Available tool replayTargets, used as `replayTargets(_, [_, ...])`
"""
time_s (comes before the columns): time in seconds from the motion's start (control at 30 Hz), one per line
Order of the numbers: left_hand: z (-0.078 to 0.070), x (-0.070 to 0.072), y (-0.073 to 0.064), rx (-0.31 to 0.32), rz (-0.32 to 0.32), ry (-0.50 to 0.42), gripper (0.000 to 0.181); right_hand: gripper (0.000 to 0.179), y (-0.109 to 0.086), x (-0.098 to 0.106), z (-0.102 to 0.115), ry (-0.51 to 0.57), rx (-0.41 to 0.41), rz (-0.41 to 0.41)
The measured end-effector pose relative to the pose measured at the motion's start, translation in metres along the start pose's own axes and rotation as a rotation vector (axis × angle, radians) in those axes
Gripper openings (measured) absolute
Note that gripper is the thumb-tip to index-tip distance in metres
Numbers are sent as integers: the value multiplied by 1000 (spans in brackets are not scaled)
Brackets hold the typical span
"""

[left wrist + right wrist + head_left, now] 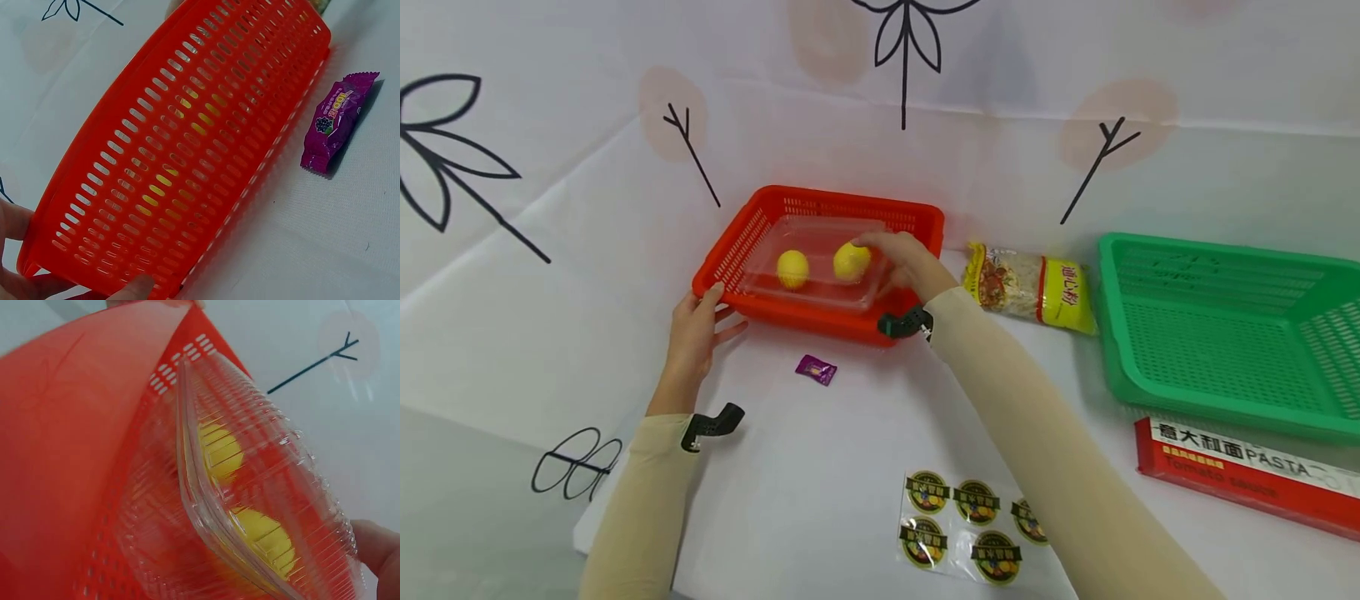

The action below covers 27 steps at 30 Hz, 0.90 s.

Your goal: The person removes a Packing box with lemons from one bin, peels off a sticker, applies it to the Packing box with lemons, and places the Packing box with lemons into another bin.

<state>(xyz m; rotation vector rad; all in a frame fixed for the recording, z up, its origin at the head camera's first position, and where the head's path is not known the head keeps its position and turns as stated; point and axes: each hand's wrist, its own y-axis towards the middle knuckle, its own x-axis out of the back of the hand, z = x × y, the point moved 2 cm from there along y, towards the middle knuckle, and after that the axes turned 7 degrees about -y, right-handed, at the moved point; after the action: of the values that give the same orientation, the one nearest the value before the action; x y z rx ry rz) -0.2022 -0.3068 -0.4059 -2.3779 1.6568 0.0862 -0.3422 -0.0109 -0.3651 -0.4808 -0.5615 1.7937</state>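
Observation:
At the back left is a red perforated basket [805, 323]. My left hand [695, 337] grips its front left corner, fingers at the rim and lower wall. Inside the basket is a clear plastic clamshell box [822, 275] with two yellow round things [793, 269] in it, perhaps lemons. My right hand [912, 260] holds this box by its right end; in the right wrist view a digit [375, 547] presses against the ribbed clear side [312, 506]. The right hand's other fingers are mostly hidden. A small purple wrapped candy [340, 122] lies in front of the basket.
A yellow-ended bag of dry pasta [1030, 287] lies right of the red basket. Farther right stands a green basket [1225, 414], with a red and white pasta box [1247, 479] before it. A sheet of round stickers [951, 521] lies near the front, partly under my right sleeve.

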Motion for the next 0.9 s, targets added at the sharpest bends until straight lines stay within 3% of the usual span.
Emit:
replayTargets(0.27, [-1,-4,5,-6,21,23,60,73,-4,9,2,-5,58,10])
replayTargets(0.53, [0,0,8,26,2,6,62,52,-22,11,17,-5,187,40])
replayTargets(0.7, [2,-1,11,35,17,0,66,54,-35,14,22,43,197,26])
replayTargets(0.9, [0,3,12,34,19,-9,64,56,-53,15,31,21,231,44])
